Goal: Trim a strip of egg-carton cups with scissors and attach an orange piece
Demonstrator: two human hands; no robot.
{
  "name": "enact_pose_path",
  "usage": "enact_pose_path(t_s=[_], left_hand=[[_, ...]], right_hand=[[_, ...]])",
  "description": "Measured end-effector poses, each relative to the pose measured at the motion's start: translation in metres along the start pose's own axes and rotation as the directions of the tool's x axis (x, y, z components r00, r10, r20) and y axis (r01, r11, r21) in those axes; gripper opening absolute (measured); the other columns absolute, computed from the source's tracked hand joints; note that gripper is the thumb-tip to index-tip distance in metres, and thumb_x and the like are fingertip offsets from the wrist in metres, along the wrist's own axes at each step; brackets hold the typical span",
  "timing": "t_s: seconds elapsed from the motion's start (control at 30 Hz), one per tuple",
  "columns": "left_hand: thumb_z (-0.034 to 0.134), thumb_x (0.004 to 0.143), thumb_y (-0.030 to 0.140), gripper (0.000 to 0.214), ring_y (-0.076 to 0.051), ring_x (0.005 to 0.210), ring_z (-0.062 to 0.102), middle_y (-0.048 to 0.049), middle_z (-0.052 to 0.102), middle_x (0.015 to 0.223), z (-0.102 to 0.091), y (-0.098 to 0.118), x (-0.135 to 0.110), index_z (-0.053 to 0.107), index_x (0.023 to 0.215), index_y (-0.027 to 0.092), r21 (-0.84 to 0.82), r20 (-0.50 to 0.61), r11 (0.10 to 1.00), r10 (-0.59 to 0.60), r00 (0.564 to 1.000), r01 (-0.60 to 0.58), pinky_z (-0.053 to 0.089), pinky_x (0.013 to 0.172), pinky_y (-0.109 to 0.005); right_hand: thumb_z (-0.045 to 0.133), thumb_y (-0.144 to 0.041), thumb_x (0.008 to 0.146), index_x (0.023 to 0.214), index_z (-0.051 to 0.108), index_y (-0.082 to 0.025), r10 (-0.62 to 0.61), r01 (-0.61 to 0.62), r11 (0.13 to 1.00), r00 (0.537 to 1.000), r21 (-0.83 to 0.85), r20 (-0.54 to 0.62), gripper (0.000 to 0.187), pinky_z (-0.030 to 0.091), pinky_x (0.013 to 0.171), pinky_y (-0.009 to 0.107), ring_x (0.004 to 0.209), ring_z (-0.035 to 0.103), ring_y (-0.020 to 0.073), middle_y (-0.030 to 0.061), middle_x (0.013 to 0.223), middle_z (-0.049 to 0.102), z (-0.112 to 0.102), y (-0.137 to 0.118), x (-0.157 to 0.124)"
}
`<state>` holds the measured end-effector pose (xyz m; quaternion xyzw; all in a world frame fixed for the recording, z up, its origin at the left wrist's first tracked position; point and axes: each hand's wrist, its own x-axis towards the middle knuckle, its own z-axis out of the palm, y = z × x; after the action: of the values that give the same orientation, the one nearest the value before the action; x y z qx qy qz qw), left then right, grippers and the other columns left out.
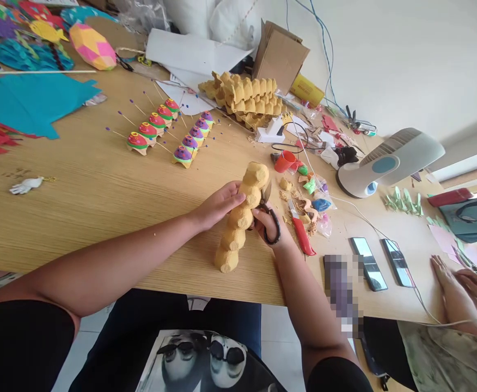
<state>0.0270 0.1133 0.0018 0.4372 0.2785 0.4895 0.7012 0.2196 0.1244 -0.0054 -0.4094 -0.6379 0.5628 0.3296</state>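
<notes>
A yellow egg-carton strip (238, 220), a single row of bumpy cups, is held up over the near edge of the table. My left hand (221, 202) grips it from the left, thumb across one cup. On its other side, my right hand (266, 222) is closed on black-handled scissors (271, 231), thumb through a handle loop. The blades point up beside the strip's upper cups; whether they touch the carton I cannot tell. Behind the strip stand painted carton rows, one red and green (157, 121) and one purple and yellow (193, 140), with thin sticks poking out.
Yellow egg cartons (242, 95) are stacked at the back. A red-handled knife (301, 234) lies right of my right hand, near a red cup (285, 161) and bags of coloured clay. Further right are a white lamp (389, 160), two phones (369, 264) and another person's hands (446, 275).
</notes>
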Motion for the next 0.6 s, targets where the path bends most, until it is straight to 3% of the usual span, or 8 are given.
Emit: enact_pose_path(t_s=[0.17, 0.3, 0.5, 0.6], left_hand=[[0.085, 0.077, 0.060, 0.050, -0.035, 0.086, 0.078, -0.0085, 0.079, 0.103, -0.002, -0.001, 0.001, 0.071, 0.116, 0.033, 0.037, -0.095, 0.999, 0.043, 0.995, -0.039, 0.059, 0.074, -0.049], [0.085, 0.075, 0.058, 0.044, -0.037, 0.095, 0.077, -0.0086, 0.080, 0.101, -0.003, 0.001, 0.003, 0.074, 0.108, 0.031, -0.002, -0.125, 0.999, 0.045, 0.991, -0.045, 0.059, 0.075, -0.047], [0.077, 0.077, 0.062, 0.040, -0.034, 0.085, 0.074, -0.0087, 0.077, 0.089, -0.007, 0.005, 0.003, 0.078, 0.104, 0.033, -0.039, -0.156, 0.999, -0.023, 0.987, 0.017, 0.055, 0.067, -0.042], [0.068, 0.083, 0.070, 0.045, -0.032, 0.083, 0.073, -0.0077, 0.074, 0.082, -0.016, 0.006, 0.003, 0.078, 0.104, 0.032, -0.020, -0.170, 0.999, -0.031, 0.985, 0.028, 0.055, 0.067, -0.041]], right_hand=[[0.068, -0.065, 0.089, 0.097, 0.057, -0.025, 0.002, -0.004, 0.996, 1.000, 0.086, 0.018, 0.042, 0.049, 0.065, 0.033, 0.065, 0.053, 0.0166, -0.0031, 0.072, 0.055, 0.000, -0.009, -0.003], [0.067, -0.061, 0.090, 0.101, 0.057, -0.025, 0.022, -0.023, 1.000, 0.997, -0.010, -0.067, 0.039, 0.047, 0.065, 0.031, 0.067, 0.052, 0.0159, -0.0030, 0.074, 0.056, 0.004, -0.024, -0.007], [0.074, -0.055, 0.084, 0.103, 0.059, -0.025, -0.009, -0.015, 0.993, 0.980, -0.117, -0.199, 0.039, 0.048, 0.070, 0.029, 0.075, 0.057, 0.0157, -0.0032, 0.080, 0.058, 0.003, -0.021, -0.005], [0.072, -0.056, 0.086, 0.105, 0.061, -0.025, -0.012, -0.018, 0.982, 0.987, -0.188, -0.158, 0.038, 0.047, 0.070, 0.030, 0.076, 0.058, 0.0163, -0.0029, 0.080, 0.058, -0.007, -0.023, -0.006]])
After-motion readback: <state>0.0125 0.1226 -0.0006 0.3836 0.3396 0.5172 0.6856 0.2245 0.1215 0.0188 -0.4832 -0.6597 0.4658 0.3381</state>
